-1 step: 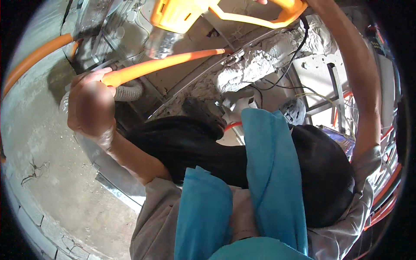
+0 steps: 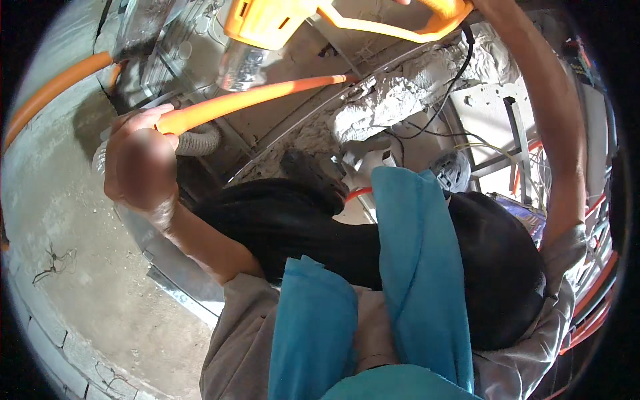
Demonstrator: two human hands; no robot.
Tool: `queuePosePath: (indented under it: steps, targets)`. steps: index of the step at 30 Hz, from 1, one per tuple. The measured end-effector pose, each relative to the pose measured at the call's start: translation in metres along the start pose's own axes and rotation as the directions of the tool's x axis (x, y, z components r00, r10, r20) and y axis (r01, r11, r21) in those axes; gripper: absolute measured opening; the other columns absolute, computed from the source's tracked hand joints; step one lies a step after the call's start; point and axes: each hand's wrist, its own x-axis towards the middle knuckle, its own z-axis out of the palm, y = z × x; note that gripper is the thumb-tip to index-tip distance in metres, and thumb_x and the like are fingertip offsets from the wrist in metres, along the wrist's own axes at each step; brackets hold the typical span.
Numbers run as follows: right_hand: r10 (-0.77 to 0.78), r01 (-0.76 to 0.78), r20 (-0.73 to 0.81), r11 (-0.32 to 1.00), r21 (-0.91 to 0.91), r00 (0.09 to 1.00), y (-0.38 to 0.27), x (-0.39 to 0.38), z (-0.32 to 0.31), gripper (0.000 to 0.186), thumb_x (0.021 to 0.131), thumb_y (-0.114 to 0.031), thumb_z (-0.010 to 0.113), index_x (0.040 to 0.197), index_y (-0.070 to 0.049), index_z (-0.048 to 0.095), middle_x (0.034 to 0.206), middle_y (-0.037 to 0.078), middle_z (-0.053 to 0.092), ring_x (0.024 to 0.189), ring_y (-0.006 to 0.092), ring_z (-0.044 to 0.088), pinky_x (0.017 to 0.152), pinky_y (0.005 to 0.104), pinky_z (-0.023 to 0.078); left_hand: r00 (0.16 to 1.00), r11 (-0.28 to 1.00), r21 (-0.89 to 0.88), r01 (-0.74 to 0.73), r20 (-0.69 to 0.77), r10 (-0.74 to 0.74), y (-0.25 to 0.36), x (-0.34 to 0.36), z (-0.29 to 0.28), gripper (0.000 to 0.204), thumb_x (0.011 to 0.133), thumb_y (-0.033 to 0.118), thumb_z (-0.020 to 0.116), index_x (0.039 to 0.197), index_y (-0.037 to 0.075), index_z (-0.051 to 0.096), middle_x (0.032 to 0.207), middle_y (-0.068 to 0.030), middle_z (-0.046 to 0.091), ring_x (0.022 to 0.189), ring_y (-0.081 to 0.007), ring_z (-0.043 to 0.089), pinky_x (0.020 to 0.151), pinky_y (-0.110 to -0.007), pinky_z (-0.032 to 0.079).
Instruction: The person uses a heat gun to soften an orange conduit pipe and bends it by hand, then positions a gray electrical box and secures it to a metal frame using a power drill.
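Observation:
My left hand (image 2: 137, 167) is closed around the end of an orange plastic conduit (image 2: 253, 99) that runs up and to the right along the wall. Just below the hand lies a grey corrugated hose (image 2: 200, 141). My right arm reaches up the right side to the top edge. There my right hand (image 2: 475, 5), mostly cut off by the frame, grips the loop handle of an orange power tool (image 2: 267, 20). The tool's clear front end points down at the conduit. A black cable (image 2: 460, 73) hangs from the handle.
A second orange conduit (image 2: 53, 87) curves along the rough concrete wall (image 2: 60, 220) at left. A lump of broken concrete (image 2: 393, 100) sits in the middle, a white metal frame (image 2: 493, 113) to its right. Orange cables (image 2: 593, 300) run at far right. Blue cloth (image 2: 413, 253) and dark clothing fill the lower centre.

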Motion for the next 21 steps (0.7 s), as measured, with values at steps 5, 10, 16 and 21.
queuePosePath:
  steps: [5, 10, 16, 21]
  targets:
    - [0.005, -0.004, -0.030, 0.999, 0.047, 1.000, -0.018, 0.001, -0.043, 0.040, 0.094, -0.026, 0.074, 0.122, 0.001, 0.067, 0.096, 0.012, 0.074, 0.072, 0.0171, 0.071, 0.062, 0.0284, 0.060, 0.999, 0.996, -0.087, 0.032, 0.008, -0.031, 0.003, -0.001, -0.002, 0.027, 0.079, -0.007, 0.067, 0.107, -0.008, 0.066, 0.101, -0.0222, 0.071, 0.096, -0.0299, 0.069, 0.089, -0.040, 0.057]
    - [0.030, -0.019, -0.104, 0.994, 0.110, 0.994, -0.059, 0.010, -0.134, 0.039, 0.094, -0.025, 0.074, 0.122, 0.001, 0.067, 0.096, 0.012, 0.074, 0.072, 0.0172, 0.070, 0.061, 0.0282, 0.059, 0.999, 0.993, -0.114, 0.029, 0.032, -0.025, 0.002, -0.004, -0.004, 0.030, 0.081, -0.007, 0.068, 0.111, -0.007, 0.065, 0.105, -0.0224, 0.070, 0.098, -0.0316, 0.070, 0.091, -0.042, 0.057]
    - [0.035, -0.008, -0.163, 0.987, 0.163, 0.986, -0.090, 0.012, -0.208, 0.039, 0.094, -0.024, 0.073, 0.122, 0.002, 0.066, 0.096, 0.013, 0.074, 0.071, 0.0173, 0.070, 0.059, 0.0280, 0.059, 0.998, 0.996, -0.068, 0.056, 0.026, -0.055, -0.004, -0.005, -0.006, 0.030, 0.086, -0.003, 0.068, 0.115, -0.005, 0.063, 0.106, -0.0233, 0.071, 0.095, -0.0327, 0.072, 0.092, -0.042, 0.057]
    - [0.026, 0.024, -0.227, 0.976, 0.216, 0.974, -0.068, -0.003, -0.221, 0.039, 0.093, -0.021, 0.074, 0.123, 0.003, 0.066, 0.096, 0.012, 0.073, 0.073, 0.0174, 0.070, 0.061, 0.0290, 0.059, 0.999, 0.996, -0.086, 0.007, 0.050, -0.003, -0.017, 0.002, 0.009, 0.032, 0.100, 0.019, 0.064, 0.122, -0.005, 0.058, 0.107, -0.0266, 0.073, 0.096, -0.0317, 0.072, 0.092, -0.041, 0.057]
